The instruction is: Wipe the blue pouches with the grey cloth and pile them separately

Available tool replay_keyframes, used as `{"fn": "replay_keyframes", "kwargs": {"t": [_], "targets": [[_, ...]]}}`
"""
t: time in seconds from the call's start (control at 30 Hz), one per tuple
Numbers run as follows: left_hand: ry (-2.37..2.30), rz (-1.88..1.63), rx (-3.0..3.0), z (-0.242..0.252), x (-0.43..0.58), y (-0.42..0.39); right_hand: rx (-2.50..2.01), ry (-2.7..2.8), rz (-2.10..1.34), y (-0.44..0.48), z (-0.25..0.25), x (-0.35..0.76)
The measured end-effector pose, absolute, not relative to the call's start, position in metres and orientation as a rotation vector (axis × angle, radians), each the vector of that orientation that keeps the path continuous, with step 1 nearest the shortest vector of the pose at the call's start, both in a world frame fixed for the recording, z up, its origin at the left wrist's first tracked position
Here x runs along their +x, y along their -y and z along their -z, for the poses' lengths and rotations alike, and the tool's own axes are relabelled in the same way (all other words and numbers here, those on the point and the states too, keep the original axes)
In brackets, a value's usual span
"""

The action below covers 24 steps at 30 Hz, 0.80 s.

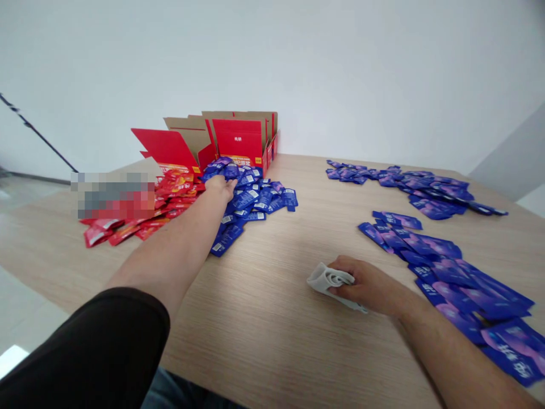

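Note:
My left hand (pixel 220 185) reaches out to the pile of blue sachets (pixel 249 199) and touches its upper left side. Its visible fingers are stretched and apart, and I see nothing held in them; part of the hand is hard to make out. Beside that pile, mostly left of my forearm, lie red sachets (pixel 181 184). Nearer to me on the right, my right hand (pixel 368 284) is closed around a folded pale grey cloth (pixel 326 278), which rests on the wooden table (pixel 264 295).
Open red cardboard boxes (pixel 238 139) stand behind the piles, near the wall. Blue-purple sachets (pixel 430 184) lie in an overlapping row at the back right. Another overlapping row of blue-purple sachets (pixel 451 278) runs along the right, close to my right forearm.

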<state>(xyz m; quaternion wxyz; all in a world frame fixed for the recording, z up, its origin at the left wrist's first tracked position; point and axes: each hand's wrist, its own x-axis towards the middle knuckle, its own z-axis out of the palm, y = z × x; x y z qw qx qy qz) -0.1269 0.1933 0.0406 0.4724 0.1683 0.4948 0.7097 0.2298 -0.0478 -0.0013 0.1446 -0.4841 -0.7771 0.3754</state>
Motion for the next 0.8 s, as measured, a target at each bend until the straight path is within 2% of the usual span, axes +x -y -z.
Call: {"fn": "replay_keyframes", "kwargs": {"t": [0.27, 0.53, 0.8], "targets": [[-1.226, -1.61, 0.452, -0.039, -0.066, -0.144, -1.304, 2.341, -0.968, 0.043, 0.008, 0.228], [-1.047, -0.725, 1.463, -0.015, 0.057, -0.065, -1.291, 2.359, -0.895, 0.041, 0.013, 0.226], [-1.261, -0.285, 2.252, -0.009, 0.159, -0.101, -1.266, 2.374, -0.846, 0.036, 0.016, 0.226]]}}
